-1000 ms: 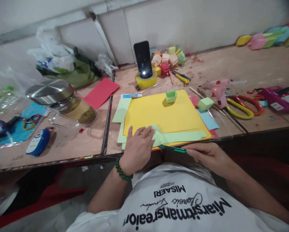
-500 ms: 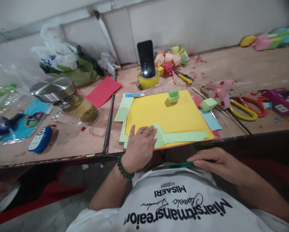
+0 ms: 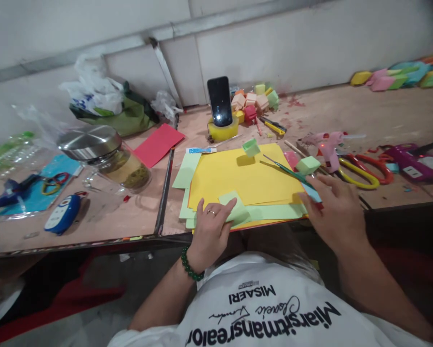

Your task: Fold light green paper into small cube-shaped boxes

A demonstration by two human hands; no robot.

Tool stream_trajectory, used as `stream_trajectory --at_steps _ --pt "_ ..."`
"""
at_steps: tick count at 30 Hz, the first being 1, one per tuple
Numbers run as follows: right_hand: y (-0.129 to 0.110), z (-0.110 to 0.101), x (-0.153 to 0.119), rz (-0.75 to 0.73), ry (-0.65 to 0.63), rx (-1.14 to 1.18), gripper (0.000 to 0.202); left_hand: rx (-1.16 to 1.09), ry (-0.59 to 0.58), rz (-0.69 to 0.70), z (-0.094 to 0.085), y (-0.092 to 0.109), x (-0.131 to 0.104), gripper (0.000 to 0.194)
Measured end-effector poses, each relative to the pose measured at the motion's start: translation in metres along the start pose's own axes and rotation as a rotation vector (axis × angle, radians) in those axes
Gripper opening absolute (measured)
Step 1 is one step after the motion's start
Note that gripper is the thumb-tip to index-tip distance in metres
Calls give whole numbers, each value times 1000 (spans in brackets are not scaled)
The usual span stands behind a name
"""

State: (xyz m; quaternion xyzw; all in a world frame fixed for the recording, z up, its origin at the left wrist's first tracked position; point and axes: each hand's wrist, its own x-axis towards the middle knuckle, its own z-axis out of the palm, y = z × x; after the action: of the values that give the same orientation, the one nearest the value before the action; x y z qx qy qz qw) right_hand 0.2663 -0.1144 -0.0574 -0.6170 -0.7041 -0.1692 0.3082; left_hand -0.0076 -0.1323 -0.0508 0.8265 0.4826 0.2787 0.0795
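Observation:
My left hand (image 3: 209, 233) rests at the front edge of the table, fingers apart, with the index finger stretched over a small light green paper piece (image 3: 241, 212). That piece looks slightly curled and lies over a long light green strip (image 3: 274, 212). My right hand (image 3: 330, 207), somewhat blurred, is at the right edge of the yellow sheet (image 3: 234, 176). Between its thumb and fingers is the rear end of a thin, dark green pointed tool (image 3: 283, 167), whose tip points left over the sheet. A small open green paper box (image 3: 251, 148) is tilted near the sheet's back edge.
Behind the sheet stand a phone (image 3: 220, 101) on a yellow tape roll (image 3: 223, 131) and several folded paper blocks. A glass jar (image 3: 126, 166) and a red sheet (image 3: 159, 144) are left. Right are a pink glue gun (image 3: 330, 150), scissors (image 3: 357, 176) and a purple device (image 3: 415, 159).
My right hand has risen from my lap to the sheet's right side with the green tool. The green box has tipped and shifted left. My left index finger has stretched out over the paper piece.

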Motion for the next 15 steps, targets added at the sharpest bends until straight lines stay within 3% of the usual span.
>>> stream_trajectory --at_steps 3,6,8,10,15 --pt "-31 -2 0 -249 -53 317 31 -124 -46 115 -13 8 -7 57" --pt "-59 2 -2 -453 -255 531 40 -196 -348 240 -32 15 -16 65" --pt "-71 9 -3 -510 -268 522 36 -152 -466 258 -43 16 -22 57" --pt "-76 14 -3 -536 -221 514 23 -115 -465 233 -51 14 -27 48" --pt "-71 15 -5 -525 -165 671 16 0 -216 151 -47 1 -19 46"
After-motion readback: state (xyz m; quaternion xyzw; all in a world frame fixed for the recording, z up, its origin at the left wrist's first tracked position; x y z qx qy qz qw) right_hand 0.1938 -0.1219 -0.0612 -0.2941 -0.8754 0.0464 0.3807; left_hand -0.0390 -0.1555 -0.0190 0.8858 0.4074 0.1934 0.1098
